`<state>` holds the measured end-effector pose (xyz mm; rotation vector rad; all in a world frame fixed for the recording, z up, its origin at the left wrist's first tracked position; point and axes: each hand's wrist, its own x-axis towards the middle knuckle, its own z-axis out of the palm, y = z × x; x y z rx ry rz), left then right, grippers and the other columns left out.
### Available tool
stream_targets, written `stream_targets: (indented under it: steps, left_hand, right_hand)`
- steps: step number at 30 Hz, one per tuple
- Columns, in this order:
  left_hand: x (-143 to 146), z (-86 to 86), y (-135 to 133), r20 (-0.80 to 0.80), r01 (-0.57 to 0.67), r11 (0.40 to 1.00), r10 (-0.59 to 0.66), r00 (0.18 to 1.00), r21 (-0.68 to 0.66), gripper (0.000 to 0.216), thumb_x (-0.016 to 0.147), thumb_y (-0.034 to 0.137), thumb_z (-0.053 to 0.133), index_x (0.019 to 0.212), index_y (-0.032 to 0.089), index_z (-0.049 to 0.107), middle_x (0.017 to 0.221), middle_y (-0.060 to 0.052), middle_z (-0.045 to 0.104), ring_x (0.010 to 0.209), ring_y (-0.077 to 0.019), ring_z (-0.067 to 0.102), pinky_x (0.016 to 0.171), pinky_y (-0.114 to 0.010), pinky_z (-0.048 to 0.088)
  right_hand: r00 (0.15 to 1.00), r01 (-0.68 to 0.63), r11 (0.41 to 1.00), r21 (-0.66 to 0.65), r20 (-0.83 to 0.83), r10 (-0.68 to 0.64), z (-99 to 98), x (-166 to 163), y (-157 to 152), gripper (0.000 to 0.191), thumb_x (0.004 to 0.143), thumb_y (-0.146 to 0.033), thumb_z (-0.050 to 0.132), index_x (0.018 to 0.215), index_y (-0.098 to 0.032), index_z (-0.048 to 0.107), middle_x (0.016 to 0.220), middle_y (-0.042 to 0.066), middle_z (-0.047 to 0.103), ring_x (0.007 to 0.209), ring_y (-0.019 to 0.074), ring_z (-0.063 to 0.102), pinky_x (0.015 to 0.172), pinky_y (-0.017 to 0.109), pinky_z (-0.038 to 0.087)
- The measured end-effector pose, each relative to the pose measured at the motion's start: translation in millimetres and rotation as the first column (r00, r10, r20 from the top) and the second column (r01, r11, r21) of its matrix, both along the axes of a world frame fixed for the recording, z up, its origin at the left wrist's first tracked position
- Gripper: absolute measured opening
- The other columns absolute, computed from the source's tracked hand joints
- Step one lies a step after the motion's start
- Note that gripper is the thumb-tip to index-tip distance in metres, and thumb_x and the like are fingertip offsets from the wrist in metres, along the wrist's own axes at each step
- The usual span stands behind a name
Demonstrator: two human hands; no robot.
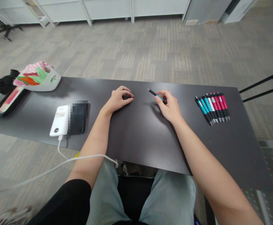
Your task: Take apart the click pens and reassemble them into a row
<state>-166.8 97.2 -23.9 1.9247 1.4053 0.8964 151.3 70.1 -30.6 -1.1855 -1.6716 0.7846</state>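
My right hand (169,106) pinches a pen (152,92) above the table's middle. The pen has a black grip, a bit of blue barrel at the fingers, and a metal tip pointing up and left. My left hand (120,99) rests on the dark table (136,131), fingers loosely curved and thumb a little apart, with nothing seen in it. To the right lies a row of pens (212,107), several side by side, with teal, white and pinkish-red barrels and black grips, their metal tips toward me.
A white power bank (59,120) with a cable (87,157) lies beside a dark, partly blurred phone-like object (77,120). The cable crosses over my left arm. At the far left stand a white basket (53,79) of colourful packages and a black bundle (4,83).
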Motion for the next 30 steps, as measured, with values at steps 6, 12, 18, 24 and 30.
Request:
stream_targets:
  steps: [6,12,18,24,30]
  left_hand:
    - [24,21.2,-13,0.192,-0.039,0.998,0.027,0.981,0.056,0.044,0.082,0.048,0.107,0.121,0.031,0.095,0.135,-0.010,0.083,0.115,-0.0328,0.069,0.120,-0.047,0.046]
    - [75,42.9,-34,0.573,0.249,0.968,-0.195,0.796,-0.017,0.057,0.098,0.068,0.096,0.136,0.027,0.093,0.124,-0.011,0.090,0.107,-0.0246,0.077,0.108,-0.038,0.059]
    - [103,34.7,-45,0.760,0.262,0.955,-0.069,0.646,-0.136,0.066,0.089,0.083,0.096,0.111,0.021,0.094,0.103,-0.010,0.088,0.073,-0.0156,0.066,0.077,-0.034,0.060]
    - [123,23.8,-56,0.770,-0.037,0.994,0.105,0.630,-0.105,0.056,0.092,0.079,0.096,0.103,0.024,0.092,0.106,-0.010,0.087,0.087,-0.0208,0.075,0.083,-0.036,0.064]
    - [121,24.9,-50,0.797,-0.098,0.991,0.131,0.590,-0.090,0.053,0.089,0.072,0.102,0.102,0.022,0.090,0.102,-0.008,0.088,0.096,-0.0218,0.083,0.097,-0.035,0.066]
  right_hand:
    - [0.995,-0.076,0.994,-0.083,-0.064,0.070,8.6,0,-11,0.046,0.107,-0.078,0.070,0.113,-0.032,0.073,0.087,0.004,0.071,0.084,0.0297,0.063,0.089,0.047,0.054]
    - [0.868,-0.372,0.831,-0.413,-0.471,0.155,29.7,-20,-36,0.051,0.103,-0.084,0.076,0.100,-0.033,0.071,0.077,-0.001,0.052,0.060,0.0196,0.032,0.062,0.039,0.024]
    - [0.794,-0.497,0.715,-0.492,-0.590,0.146,40.1,-37,-45,0.058,0.098,-0.089,0.076,0.090,-0.032,0.065,0.074,-0.004,0.035,0.060,0.0172,0.015,0.061,0.038,0.016]
    - [0.927,-0.239,0.887,-0.395,-0.365,0.087,28.0,-36,-45,0.056,0.102,-0.091,0.072,0.106,-0.035,0.069,0.081,0.001,0.049,0.071,0.0254,0.044,0.065,0.040,0.038]
    - [0.980,-0.128,0.957,-0.260,-0.181,0.082,29.2,-41,-37,0.051,0.110,-0.086,0.062,0.110,-0.035,0.070,0.107,0.009,0.072,0.106,0.0346,0.066,0.096,0.048,0.056]
